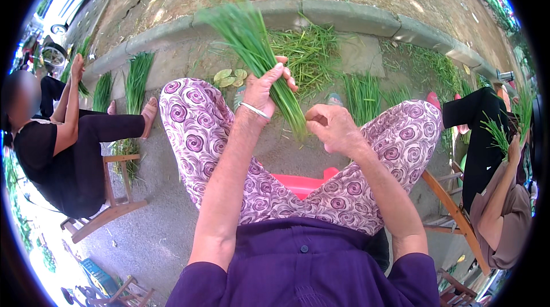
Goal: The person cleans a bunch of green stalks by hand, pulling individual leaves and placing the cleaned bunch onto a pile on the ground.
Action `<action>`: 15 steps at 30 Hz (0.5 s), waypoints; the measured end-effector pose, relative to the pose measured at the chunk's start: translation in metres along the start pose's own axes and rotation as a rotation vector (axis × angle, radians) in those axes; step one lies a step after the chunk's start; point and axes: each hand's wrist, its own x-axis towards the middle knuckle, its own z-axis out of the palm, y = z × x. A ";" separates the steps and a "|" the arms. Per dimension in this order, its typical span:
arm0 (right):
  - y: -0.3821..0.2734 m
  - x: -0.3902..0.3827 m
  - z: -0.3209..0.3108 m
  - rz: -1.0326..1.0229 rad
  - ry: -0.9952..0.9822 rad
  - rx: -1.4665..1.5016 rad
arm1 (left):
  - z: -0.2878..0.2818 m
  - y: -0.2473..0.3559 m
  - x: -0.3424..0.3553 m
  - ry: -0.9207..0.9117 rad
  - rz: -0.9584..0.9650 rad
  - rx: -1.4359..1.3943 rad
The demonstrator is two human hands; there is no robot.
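The left hand [264, 87] is gripping a bunch of greens [255, 53] slanting nearward and right; the right hand [337, 128] is pinching beside its near end, any hold unclear.

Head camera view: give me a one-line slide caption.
A left hand grips a bundle of green stalks, the right hand close beside its lower end.

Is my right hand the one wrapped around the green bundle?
No, the left hand grips the green bundle, while the right hand is by its lower end.
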 end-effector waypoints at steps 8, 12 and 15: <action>0.007 0.004 0.003 -0.084 0.022 -0.072 | 0.013 -0.013 -0.008 -0.160 -0.051 0.232; 0.006 0.004 0.002 -0.082 0.026 -0.135 | 0.016 -0.019 -0.011 -0.178 -0.032 0.337; 0.005 0.004 0.000 -0.081 0.024 -0.169 | 0.017 -0.018 -0.014 -0.171 -0.056 0.385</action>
